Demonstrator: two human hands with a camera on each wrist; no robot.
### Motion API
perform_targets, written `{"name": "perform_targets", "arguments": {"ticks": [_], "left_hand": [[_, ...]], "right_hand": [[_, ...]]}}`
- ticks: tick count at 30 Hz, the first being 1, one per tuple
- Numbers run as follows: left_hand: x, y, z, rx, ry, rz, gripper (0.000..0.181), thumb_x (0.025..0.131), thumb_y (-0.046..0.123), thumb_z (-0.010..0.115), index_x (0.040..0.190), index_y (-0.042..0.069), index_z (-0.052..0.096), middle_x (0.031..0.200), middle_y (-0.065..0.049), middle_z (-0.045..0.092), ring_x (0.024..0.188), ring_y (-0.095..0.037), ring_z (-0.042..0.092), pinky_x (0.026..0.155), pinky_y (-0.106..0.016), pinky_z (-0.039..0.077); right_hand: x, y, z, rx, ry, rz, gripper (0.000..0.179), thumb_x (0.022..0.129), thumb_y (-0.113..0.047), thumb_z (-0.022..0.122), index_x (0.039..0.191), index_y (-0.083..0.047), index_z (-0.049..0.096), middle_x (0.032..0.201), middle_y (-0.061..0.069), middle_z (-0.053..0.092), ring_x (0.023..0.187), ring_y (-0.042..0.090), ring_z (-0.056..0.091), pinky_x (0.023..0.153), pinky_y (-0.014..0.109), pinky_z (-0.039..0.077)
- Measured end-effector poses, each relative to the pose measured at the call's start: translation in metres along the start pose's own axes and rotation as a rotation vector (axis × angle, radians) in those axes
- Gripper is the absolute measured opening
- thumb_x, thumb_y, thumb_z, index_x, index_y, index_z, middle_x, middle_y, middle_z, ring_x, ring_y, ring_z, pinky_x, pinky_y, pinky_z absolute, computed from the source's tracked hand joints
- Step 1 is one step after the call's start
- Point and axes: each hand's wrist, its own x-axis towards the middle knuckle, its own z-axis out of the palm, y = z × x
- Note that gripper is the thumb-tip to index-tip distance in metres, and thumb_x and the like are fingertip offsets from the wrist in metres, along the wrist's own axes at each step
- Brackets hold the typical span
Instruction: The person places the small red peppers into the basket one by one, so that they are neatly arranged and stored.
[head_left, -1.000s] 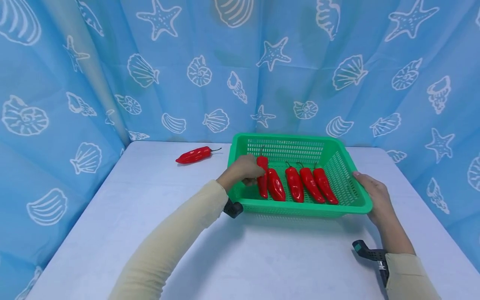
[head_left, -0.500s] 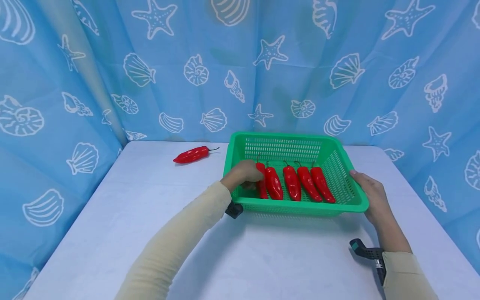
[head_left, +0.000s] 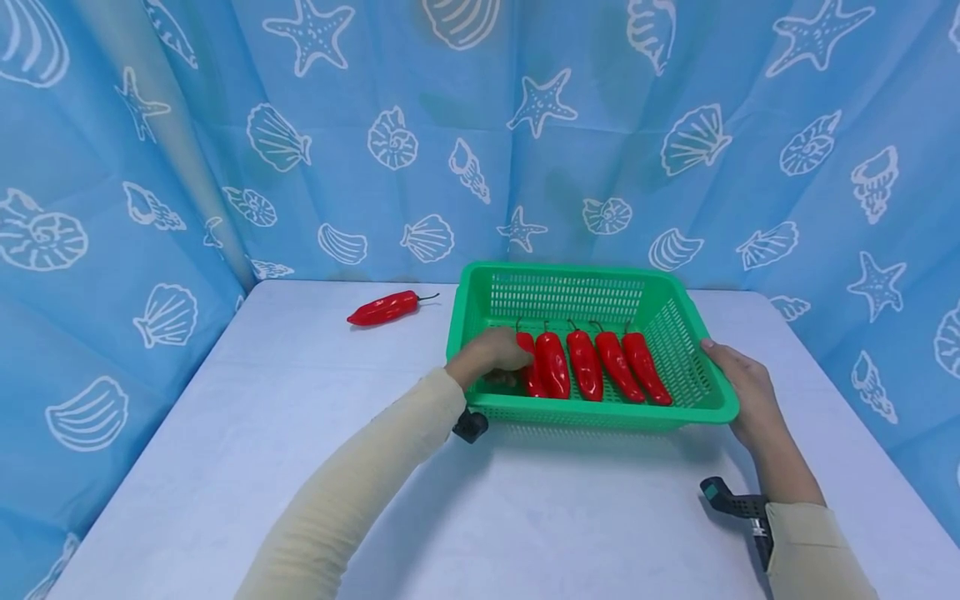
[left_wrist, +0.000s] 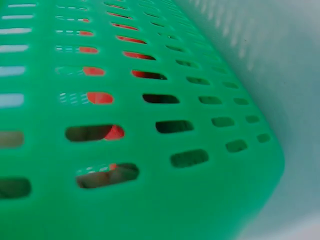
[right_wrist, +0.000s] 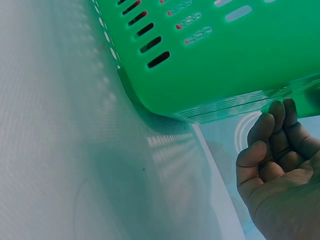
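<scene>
In the head view, my left hand (head_left: 501, 350) reaches over the left side of a green plastic basket (head_left: 592, 414) and holds the leftmost red chili pepper (head_left: 531, 367) near its middle; the fingertips are partly hidden. That pepper lies slanted beside another red chili (head_left: 553, 367). My right hand (head_left: 746, 392) grips the basket's right rim, thumb on top. From the right wrist view, the curled fingers (right_wrist: 272, 125) of that hand show against the basket's outer side. Only the perforated basket wall (left_wrist: 165, 110) and bits of red appear in the left wrist view.
Several more red chilies (head_left: 585, 367) lie in a row in the basket, stems toward the far side. One red chili (head_left: 384, 308) lies on the white table (head_left: 315, 392), left of the basket. A blue seashell-patterned curtain (head_left: 420, 183) hangs behind and beside the table.
My left hand has lowered the leftmost chili down into the basket, close against its neighbour. The neighbouring chili has shifted slightly to the right. My right hand stays on the rim.
</scene>
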Motion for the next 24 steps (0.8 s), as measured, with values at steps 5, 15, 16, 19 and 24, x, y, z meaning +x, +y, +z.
{"name": "perform_targets", "arguments": {"ticks": [5,15,16,19,24], "left_hand": [[-0.006,-0.002,-0.001,0.093,0.029,0.047,0.022,0.097,0.027,0.063,0.093,0.007,0.057,0.071,-0.007,0.061,0.055,-0.018,0.059,0.057,-0.028,0.052],[-0.023,-0.003,-0.02,0.082,0.056,0.244,0.036,0.099,0.029,0.058,0.07,0.007,0.058,0.057,-0.006,0.055,0.048,-0.016,0.05,0.055,-0.031,0.048],[-0.026,-0.004,-0.023,0.065,0.065,0.277,0.032,0.099,0.029,0.059,0.076,0.006,0.062,0.06,-0.006,0.058,0.051,-0.016,0.053,0.057,-0.032,0.05],[-0.033,-0.009,-0.036,-0.005,0.114,0.377,0.026,0.099,0.028,0.06,0.096,0.004,0.068,0.072,-0.007,0.065,0.061,-0.018,0.06,0.063,-0.033,0.054],[-0.043,-0.026,-0.062,-0.168,0.291,0.406,0.026,0.1,0.03,0.058,0.112,0.01,0.067,0.081,-0.009,0.064,0.069,-0.023,0.062,0.065,-0.034,0.054]], "right_hand": [[-0.001,0.001,0.001,0.01,-0.008,0.004,0.083,0.098,-0.062,0.047,0.151,0.002,0.037,0.091,-0.018,0.068,0.079,0.006,0.071,0.066,0.027,0.058],[-0.001,-0.002,0.001,0.032,-0.009,0.013,0.086,0.098,-0.062,0.048,0.153,0.003,0.033,0.091,-0.019,0.068,0.079,0.006,0.071,0.067,0.026,0.057],[-0.001,-0.002,0.001,0.03,-0.01,0.015,0.086,0.098,-0.062,0.048,0.153,0.003,0.033,0.091,-0.019,0.068,0.079,0.006,0.071,0.066,0.026,0.057],[-0.001,-0.003,0.001,0.039,-0.004,0.024,0.087,0.097,-0.062,0.049,0.153,0.002,0.032,0.091,-0.019,0.068,0.079,0.005,0.071,0.067,0.025,0.057],[-0.001,-0.002,0.0,0.04,-0.004,0.019,0.086,0.098,-0.061,0.049,0.154,0.002,0.031,0.093,-0.02,0.067,0.08,0.004,0.071,0.068,0.026,0.057]]}}
